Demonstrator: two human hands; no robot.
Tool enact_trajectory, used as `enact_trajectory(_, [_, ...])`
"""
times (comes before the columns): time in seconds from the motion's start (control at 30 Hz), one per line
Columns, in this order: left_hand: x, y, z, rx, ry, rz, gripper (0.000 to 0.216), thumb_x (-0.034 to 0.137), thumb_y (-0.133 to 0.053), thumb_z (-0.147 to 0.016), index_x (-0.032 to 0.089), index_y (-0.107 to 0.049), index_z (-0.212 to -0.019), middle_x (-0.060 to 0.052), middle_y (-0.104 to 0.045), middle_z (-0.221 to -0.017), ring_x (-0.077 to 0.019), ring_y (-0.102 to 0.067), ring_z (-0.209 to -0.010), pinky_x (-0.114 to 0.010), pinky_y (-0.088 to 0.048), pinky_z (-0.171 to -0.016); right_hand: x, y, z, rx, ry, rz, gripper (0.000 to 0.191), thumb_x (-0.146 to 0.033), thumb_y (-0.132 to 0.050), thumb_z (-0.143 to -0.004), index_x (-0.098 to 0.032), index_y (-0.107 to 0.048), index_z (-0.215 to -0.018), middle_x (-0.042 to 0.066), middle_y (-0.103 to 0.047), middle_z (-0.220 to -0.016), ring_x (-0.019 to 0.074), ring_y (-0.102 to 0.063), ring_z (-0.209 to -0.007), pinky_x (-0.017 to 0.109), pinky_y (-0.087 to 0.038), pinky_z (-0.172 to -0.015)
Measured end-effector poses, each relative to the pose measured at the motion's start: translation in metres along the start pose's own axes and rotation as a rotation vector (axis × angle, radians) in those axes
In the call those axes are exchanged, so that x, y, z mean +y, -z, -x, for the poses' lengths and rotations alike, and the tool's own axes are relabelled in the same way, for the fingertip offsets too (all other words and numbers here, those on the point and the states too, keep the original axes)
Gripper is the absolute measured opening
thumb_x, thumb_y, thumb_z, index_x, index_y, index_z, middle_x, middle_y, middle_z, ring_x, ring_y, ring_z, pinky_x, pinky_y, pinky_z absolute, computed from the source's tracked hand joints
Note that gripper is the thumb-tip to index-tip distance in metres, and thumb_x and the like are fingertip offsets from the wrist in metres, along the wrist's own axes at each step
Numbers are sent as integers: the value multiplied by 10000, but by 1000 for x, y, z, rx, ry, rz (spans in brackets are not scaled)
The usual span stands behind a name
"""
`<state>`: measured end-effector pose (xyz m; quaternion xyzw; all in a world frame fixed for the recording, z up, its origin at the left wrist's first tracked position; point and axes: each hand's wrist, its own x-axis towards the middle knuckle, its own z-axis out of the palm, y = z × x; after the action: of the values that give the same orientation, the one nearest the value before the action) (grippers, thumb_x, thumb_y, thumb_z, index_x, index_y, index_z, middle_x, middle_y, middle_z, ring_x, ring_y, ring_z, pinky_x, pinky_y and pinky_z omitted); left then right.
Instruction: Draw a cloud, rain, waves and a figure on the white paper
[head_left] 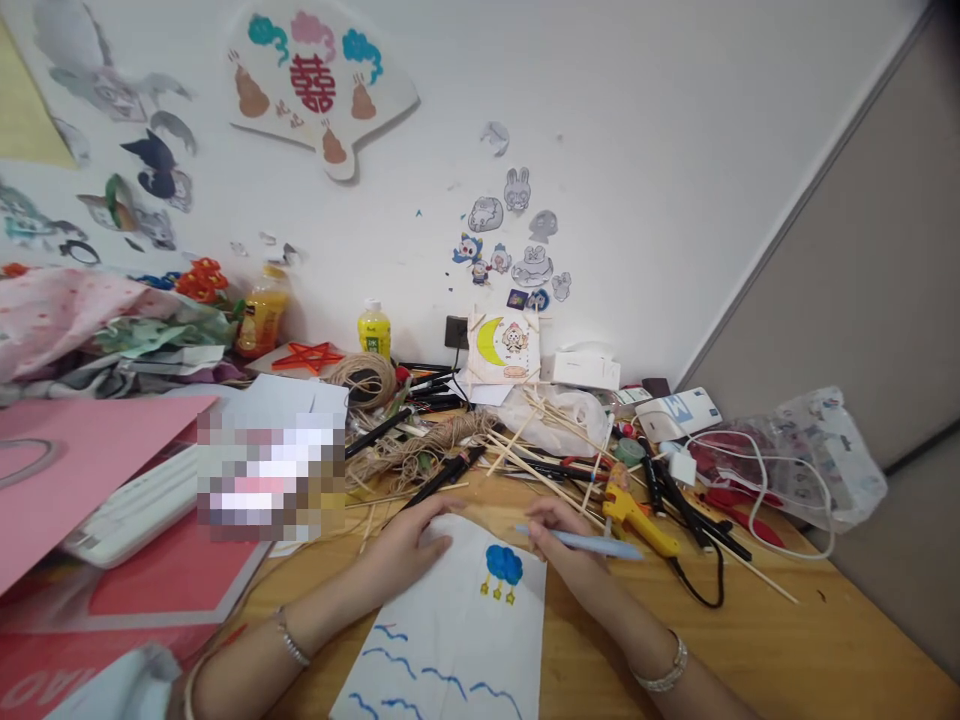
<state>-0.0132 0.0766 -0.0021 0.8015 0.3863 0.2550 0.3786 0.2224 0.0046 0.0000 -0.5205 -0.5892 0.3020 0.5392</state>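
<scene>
A white sheet of paper [457, 630] lies on the wooden table in front of me. It bears a blue cloud with yellow stars hanging below it, and blue wavy lines lower down. My left hand [405, 555] rests at the sheet's upper left edge, thumb on the paper and fingers stretched out. In my right hand [566, 550] is a light blue pen [600, 543], held almost level just beyond the sheet's upper right corner. The fingers are closed round the pen, whose tip end points left over the table.
A yellow glue gun [637, 515] lies right of my right hand. Thin wooden sticks [525, 465], twine [367, 380] and black pens [442, 480] crowd the back. Left are a pink sheet [97, 460] and white keyboard [142, 500]. A white cable [810, 470] loops at right.
</scene>
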Motion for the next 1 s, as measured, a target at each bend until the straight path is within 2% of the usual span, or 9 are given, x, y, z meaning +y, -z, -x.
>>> enact_trajectory(0.1, [0,-3,1,59,15,-8,393,189,-451,-782,202,-596,-1146,-48,-637,-1206,-228,-560,-1154,-341,-397,-1027,1,-4,1,-14,24,-41,144,-342,-659,-765,-205,-652,-809,17,-639,-739,179,-607,-669,277,-498,-598])
enact_trajectory(0.2, [5,-6,3,48,59,-28,387,181,-468,-756,204,-622,-1110,-40,-666,-1157,-237,-593,-1107,-342,-436,-986,-2,-4,1,-42,52,9,135,-325,-694,-740,-197,-691,-782,52,-685,-799,206,-633,-767,307,-515,-674])
enact_trajectory(0.4, [13,-9,7,-83,-27,-58,349,151,-472,-727,220,-662,-1012,-29,-692,-1076,-217,-614,-1036,-318,-456,-935,-1,-6,4,-108,-111,-23,235,-401,-664,-769,-188,-619,-681,13,-645,-594,124,-530,-475,233,-423,-457])
enact_trajectory(0.53, [10,-10,9,-117,-82,-49,316,151,-398,-775,199,-688,-891,-40,-693,-942,-188,-640,-898,-276,-488,-821,0,-6,5,-11,-80,37,334,-444,-648,-776,-199,-552,-572,-13,-567,-514,116,-473,-451,222,-381,-430])
enact_trajectory(0.63, [9,-11,10,-72,-24,-10,336,195,-384,-818,212,-710,-897,-34,-704,-955,-195,-648,-913,-281,-497,-829,0,-4,6,65,-60,59,400,-476,-595,-815,-203,-521,-532,-24,-515,-480,118,-456,-450,226,-372,-435])
enact_trajectory(0.77, [10,-16,12,17,166,91,383,232,-418,-806,214,-692,-1072,-21,-680,-1167,-217,-606,-1104,-308,-470,-940,1,-4,7,99,-65,40,422,-489,-549,-854,-207,-493,-545,-30,-498,-483,118,-449,-456,225,-363,-443])
enact_trajectory(0.83, [13,-19,13,-13,203,117,378,254,-440,-791,189,-695,-1062,-37,-689,-1152,-226,-620,-1082,-312,-479,-927,1,-6,7,87,-81,29,428,-491,-546,-856,-210,-472,-541,-35,-483,-469,113,-429,-439,225,-347,-435])
enact_trajectory(0.93, [16,-20,14,-112,172,71,312,270,-462,-778,189,-726,-923,-36,-738,-971,-231,-659,-955,-312,-501,-864,0,-8,6,58,-101,55,432,-474,-560,-847,-215,-447,-520,-36,-466,-460,111,-405,-432,227,-328,-430])
enact_trajectory(1.0, [17,-20,14,-137,158,40,313,262,-475,-764,196,-733,-930,-34,-743,-965,-234,-665,-944,-317,-502,-866,-1,-10,6,38,-110,83,430,-457,-567,-836,-220,-423,-507,-39,-448,-453,114,-400,-438,230,-322,-428])
